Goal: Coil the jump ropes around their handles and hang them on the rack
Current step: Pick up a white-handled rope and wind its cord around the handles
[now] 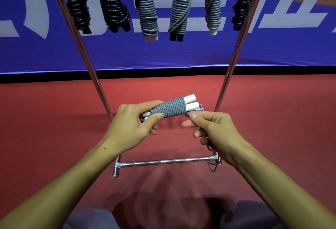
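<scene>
My left hand grips a grey jump rope coiled around its two white handles, held level in front of me. The handle tips poke out to the right of the coil. My right hand pinches the loose end of the grey rope just below those tips, and the slack runs down through its fingers to the floor. The metal rack stands right behind, with several coiled ropes hanging along the top, black ones at left and far right, grey ones in the middle.
The rack's two slanted chrome legs frame my hands, and its low crossbar lies on the red floor beneath them. A blue banner with white letters runs along the wall behind. My knees show at the bottom edge.
</scene>
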Available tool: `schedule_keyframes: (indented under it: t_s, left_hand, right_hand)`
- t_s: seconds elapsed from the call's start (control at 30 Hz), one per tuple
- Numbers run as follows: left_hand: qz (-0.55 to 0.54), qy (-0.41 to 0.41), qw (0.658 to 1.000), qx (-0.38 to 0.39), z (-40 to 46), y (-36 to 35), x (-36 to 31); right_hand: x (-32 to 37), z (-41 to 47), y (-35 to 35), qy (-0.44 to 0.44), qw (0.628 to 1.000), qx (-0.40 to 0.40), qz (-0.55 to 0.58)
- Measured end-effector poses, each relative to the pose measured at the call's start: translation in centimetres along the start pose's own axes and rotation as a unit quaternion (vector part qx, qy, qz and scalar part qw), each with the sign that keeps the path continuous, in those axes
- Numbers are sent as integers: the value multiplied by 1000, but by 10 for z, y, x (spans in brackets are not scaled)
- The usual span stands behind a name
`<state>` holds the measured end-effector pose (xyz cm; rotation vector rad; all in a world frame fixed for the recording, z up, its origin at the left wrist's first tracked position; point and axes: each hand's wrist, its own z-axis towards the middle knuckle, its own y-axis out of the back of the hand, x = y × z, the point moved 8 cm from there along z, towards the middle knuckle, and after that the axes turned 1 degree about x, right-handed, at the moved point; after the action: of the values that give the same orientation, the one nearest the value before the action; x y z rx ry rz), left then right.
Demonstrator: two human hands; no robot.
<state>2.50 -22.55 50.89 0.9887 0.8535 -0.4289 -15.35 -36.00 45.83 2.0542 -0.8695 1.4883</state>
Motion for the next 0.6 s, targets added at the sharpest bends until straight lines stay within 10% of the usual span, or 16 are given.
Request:
schedule_keyframes:
  t_s: [0.3, 0.5, 0.6]
  left_hand:
    - [73, 9, 997, 39, 0, -7, -2]
    - [77, 53, 993, 71, -1, -15, 7]
    - [67, 83, 989, 98, -1, -15, 12]
  right_hand:
    - [21, -7, 3, 102, 953, -59, -278]
    - [36, -21, -17, 319, 665, -156, -656]
    - [38, -24, -27, 394, 612, -138, -671]
